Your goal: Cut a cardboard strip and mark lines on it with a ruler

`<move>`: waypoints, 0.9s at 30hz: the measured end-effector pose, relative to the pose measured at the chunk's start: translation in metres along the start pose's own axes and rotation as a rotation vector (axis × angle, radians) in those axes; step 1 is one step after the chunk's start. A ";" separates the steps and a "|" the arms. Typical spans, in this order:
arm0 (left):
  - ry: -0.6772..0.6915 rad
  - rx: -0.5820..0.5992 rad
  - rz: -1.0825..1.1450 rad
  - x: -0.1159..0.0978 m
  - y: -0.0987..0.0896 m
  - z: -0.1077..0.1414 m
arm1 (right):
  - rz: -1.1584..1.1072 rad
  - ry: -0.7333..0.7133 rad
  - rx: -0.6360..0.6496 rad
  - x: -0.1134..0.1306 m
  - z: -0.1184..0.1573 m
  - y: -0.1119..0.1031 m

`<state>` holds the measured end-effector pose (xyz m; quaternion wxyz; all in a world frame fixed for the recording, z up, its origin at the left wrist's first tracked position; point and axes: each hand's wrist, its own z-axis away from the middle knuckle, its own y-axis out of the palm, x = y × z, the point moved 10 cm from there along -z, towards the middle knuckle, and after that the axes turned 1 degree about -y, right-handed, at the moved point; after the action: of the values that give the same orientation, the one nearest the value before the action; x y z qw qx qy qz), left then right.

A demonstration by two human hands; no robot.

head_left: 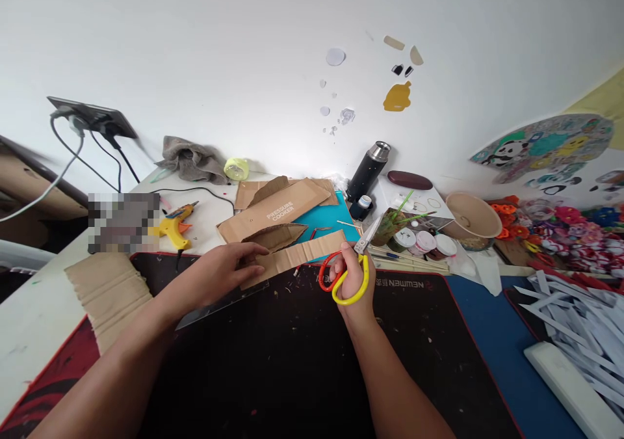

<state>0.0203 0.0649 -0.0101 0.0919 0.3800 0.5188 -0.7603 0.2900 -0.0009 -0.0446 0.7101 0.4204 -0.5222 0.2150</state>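
My right hand point(355, 279) is closed round a pair of scissors point(351, 289) with one red and one yellow handle loop. Their blades point up and away to the right. A narrow, creased cardboard strip point(307, 249) stretches between my hands, its right end close to my right thumb. At the strip's left end, my left hand point(229, 270) has its thumb and fingers closed on the cardboard. Just behind the strip lie a curved cardboard cutout point(275, 233) and a flat cardboard piece point(277, 210) printed "PRESSURE COOKER".
A yellow glue gun point(174, 229) lies left, near a loose cardboard sheet point(110, 296). Behind the hands are a blue folder point(334, 214), a black thermos point(368, 171) and small jars point(404, 239). Paper strips point(580, 325) pile up right. A black mat point(273, 361) covers the front.
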 end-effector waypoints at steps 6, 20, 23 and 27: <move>-0.040 -0.108 0.282 0.014 -0.026 0.009 | 0.056 0.026 0.058 -0.009 0.001 0.006; 0.024 0.067 0.100 0.004 0.000 0.030 | 0.442 0.131 0.329 -0.010 0.043 -0.030; 0.089 0.125 0.022 -0.002 0.023 0.037 | 0.561 0.174 0.362 -0.006 0.049 -0.046; 0.109 0.129 -0.043 -0.001 0.046 0.039 | 0.607 0.115 0.290 0.013 0.046 -0.064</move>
<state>0.0273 0.0108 -0.0360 0.0224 0.4147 0.4810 -0.7721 0.3168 -0.0760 -0.0514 0.5748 0.3295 -0.5466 0.5122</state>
